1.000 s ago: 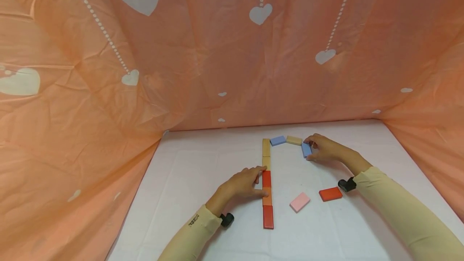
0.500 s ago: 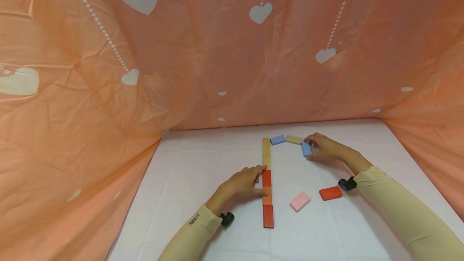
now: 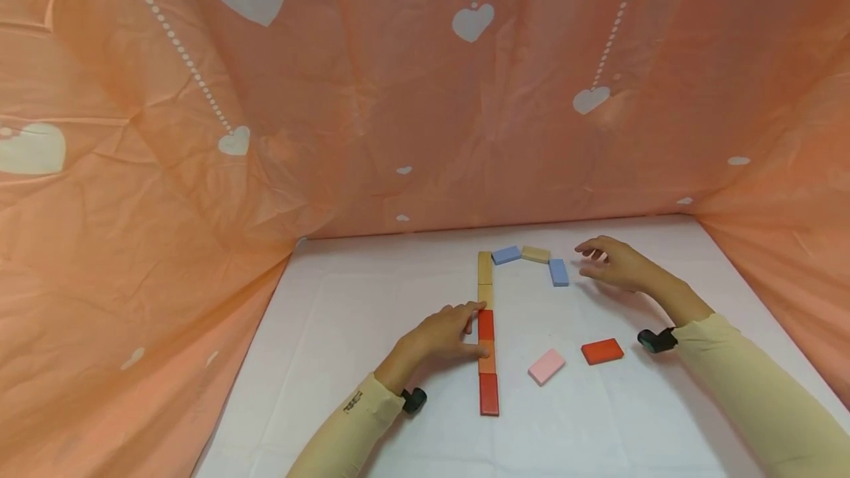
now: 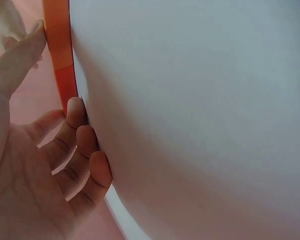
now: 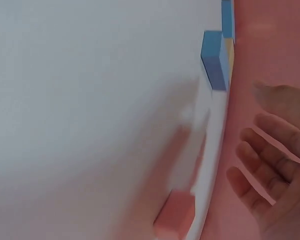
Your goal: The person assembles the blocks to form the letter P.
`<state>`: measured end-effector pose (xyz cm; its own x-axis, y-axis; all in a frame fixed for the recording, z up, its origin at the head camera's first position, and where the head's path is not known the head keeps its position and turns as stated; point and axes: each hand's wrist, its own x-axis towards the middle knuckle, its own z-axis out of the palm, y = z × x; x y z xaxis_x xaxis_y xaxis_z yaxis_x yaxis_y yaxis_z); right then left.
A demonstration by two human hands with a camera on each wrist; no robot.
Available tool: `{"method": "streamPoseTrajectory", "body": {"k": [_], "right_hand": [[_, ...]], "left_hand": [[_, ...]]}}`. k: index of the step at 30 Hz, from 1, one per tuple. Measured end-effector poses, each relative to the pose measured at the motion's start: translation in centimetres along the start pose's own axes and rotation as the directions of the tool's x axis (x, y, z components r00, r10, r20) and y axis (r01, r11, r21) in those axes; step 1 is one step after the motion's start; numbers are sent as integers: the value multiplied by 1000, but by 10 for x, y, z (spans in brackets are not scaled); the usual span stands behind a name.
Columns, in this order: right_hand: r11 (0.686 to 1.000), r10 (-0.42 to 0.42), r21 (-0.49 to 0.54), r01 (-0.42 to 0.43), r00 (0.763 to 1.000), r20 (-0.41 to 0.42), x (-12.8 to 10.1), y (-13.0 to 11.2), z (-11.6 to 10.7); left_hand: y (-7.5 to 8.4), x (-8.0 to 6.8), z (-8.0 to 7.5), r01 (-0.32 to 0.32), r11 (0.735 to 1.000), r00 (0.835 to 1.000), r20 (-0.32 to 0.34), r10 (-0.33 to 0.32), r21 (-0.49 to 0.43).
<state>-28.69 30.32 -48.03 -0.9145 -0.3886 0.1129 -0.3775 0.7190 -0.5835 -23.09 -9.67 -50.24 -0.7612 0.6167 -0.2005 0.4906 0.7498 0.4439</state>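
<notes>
Left hand (image 3: pixel 438 336): fingers nearly straight, resting flat against the left edge of the block column; fingertips touch the upper red block (image 3: pixel 487 324) and the orange block (image 3: pixel 488 358). Grip relaxed, holding nothing. The left wrist view shows the same fingertips (image 4: pixel 76 107) against the red-orange edge.

Right hand (image 3: pixel 614 264): grip spread, fingers loosely fanned, empty. It hovers just right of the near blue block (image 3: pixel 558 272), not touching it. The right wrist view shows the open palm (image 5: pixel 277 170) apart from that blue block (image 5: pixel 215 61).

Column, far to near, laid end to end: two tan blocks (image 3: pixel 485 279), upper red, orange, lower red block (image 3: pixel 488 394).

Arc from the column's far end, running rightward: far blue block (image 3: pixel 507 254), tan block (image 3: pixel 535 254), then the near blue block, angled towards the viewer.

Loose pieces: pink block (image 3: pixel 547 366) lying askew to the right of the column; red block (image 3: pixel 602 351) further right, near the right wrist. The two are apart from each other.

Counter (image 3: pixel 372 301): white covering, creased.

Backdrop (image 3: pixel 332 94): peach cloth with white hearts and dotted lines, on three sides.

Sleeves (image 3: pixel 750 389): pale yellow, with a small black device at each wrist.
</notes>
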Motion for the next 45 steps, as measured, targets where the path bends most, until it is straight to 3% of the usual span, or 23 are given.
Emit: {"method": "streamPoseTrajectory", "body": {"k": [9, 18, 23, 31, 45], "right_hand": [[1000, 0, -30, -4, 993, -116, -29, 17, -10], [994, -45, -109, 20, 972, -229, -52, 37, -5], [992, 87, -78, -100, 983, -159, -61, 37, -6], [971, 235, -22, -237, 969, -73, -64, 42, -7], [967, 250, -38, -254, 965, -82, -64, 44, -7]], "left_hand": [[0, -2, -1, 1, 1000, 1000, 1, -1, -6], [0, -2, -2, -2, 1000, 1000, -4, 2, -14], [0, -1, -2, -2, 1000, 1000, -8, 2, -11], [1, 0, 0, 6, 1000, 1000, -4, -6, -8], [0, -1, 0, 0, 1000, 1000, -8, -1, -10]]}}
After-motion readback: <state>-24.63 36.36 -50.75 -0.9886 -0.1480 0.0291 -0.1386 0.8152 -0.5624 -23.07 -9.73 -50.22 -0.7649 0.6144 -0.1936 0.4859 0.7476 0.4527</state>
